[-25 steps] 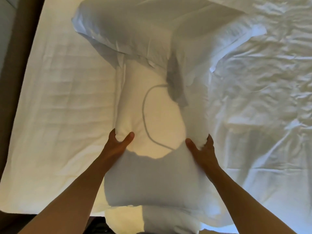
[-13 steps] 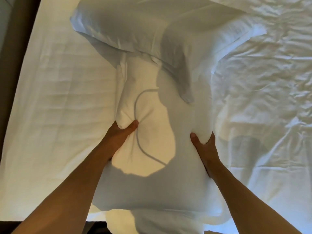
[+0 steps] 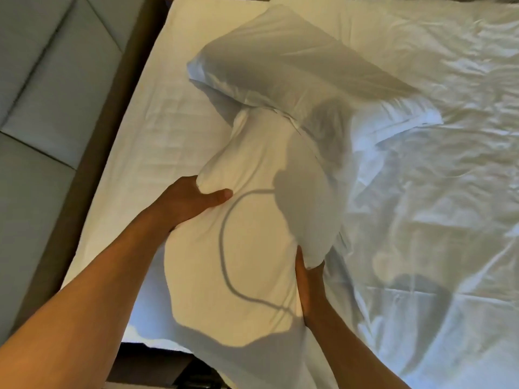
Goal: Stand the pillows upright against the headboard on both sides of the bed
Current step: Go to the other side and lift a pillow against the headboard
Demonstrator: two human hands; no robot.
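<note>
While I've got this pillow (image 3: 252,234) pinched at both sides, lifted just over the near left part of the bed (image 3: 157,130), its far end is tucked under the second pillow (image 3: 280,66). My left hand (image 3: 185,200) is clenched on the left edge, my right hand (image 3: 306,279) grips the right. If I swing toward the headboard (image 3: 42,80) on the left, I'd guess it drags that other pillow along, or the soft filling slips out of my fingers.
</note>
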